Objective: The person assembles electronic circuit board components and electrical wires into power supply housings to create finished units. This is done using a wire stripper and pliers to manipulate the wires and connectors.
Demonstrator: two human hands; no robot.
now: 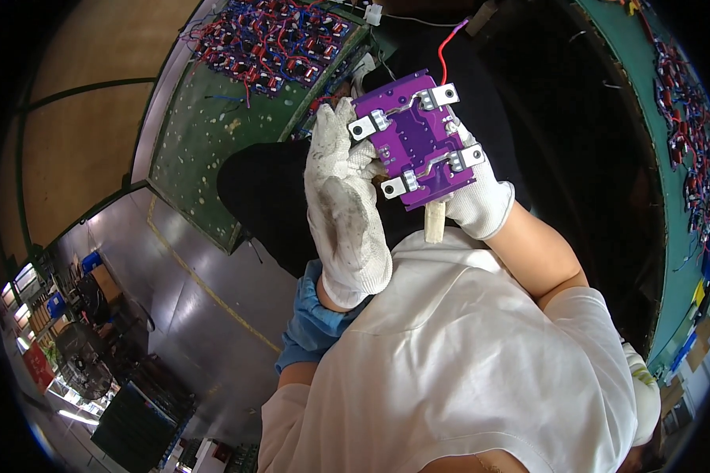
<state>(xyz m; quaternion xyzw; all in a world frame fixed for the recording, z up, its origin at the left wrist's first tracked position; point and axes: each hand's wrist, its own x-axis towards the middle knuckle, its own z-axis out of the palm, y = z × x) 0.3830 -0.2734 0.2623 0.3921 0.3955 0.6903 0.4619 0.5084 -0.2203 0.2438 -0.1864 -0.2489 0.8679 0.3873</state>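
A purple circuit board (422,138) is held up in front of my chest. Several silver metal terminal tabs stand along its two sides, and a red wire (443,59) rises from its far edge. My right hand (481,201), in a white knit glove, grips the board from beneath and the right side; most of its fingers are hidden behind it. A pale, blunt stick-like piece (434,223) pokes out below the board, next to that hand. At the left edge my left hand (343,197), in a stained white glove, has some fingers bent against the board and others pointing up.
A worn green table (189,150) at the far left bears a heap of wired circuit boards (272,43). More wired boards (682,134) lie along a green surface (647,87) on the right. A black fan (83,359) stands farther off at the left, beyond the grey floor (205,268).
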